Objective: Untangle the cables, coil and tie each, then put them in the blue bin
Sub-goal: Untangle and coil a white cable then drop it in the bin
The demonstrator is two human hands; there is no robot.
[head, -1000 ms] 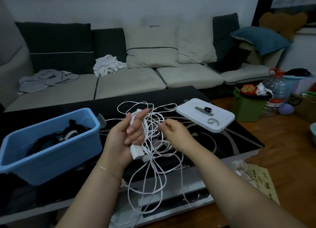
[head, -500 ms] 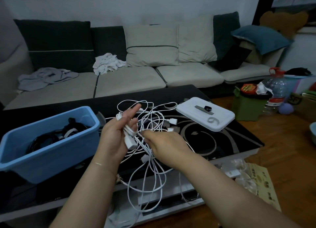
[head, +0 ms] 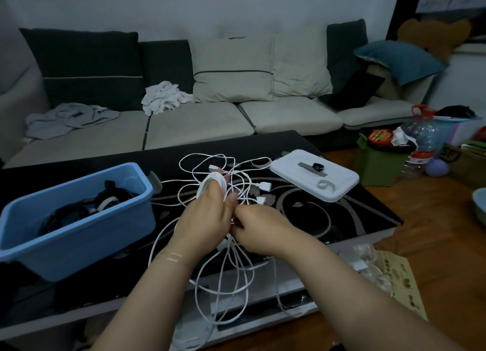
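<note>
Since half a second ago: both hands lower and closer together, white turns now looped over the left fingertips.

Counter (head: 342,214), black with pale swirl pattern: carries bin, lid and most of the tangle; several loops hang over its near edge.

Blue bin (head: 79,235), left side of counter: holds black cables already coiled and tied.

White lid (head: 294,170), right side: a grey strap, a black tie and a curled pale tie on it.

White cables (head: 236,279): tangle between bin and lid, plugs loose beside it.

Left hand (head: 202,224): grip closed on a small coil of white cable.

Right hand (head: 260,229): touching the left, fingers curled at the strands; exact hold hidden.

Risks, as judged: hanging loops may snag the counter edge or drag plugs off; pulling hard could tighten knots; coil turns may slip off the fingertips.
</note>
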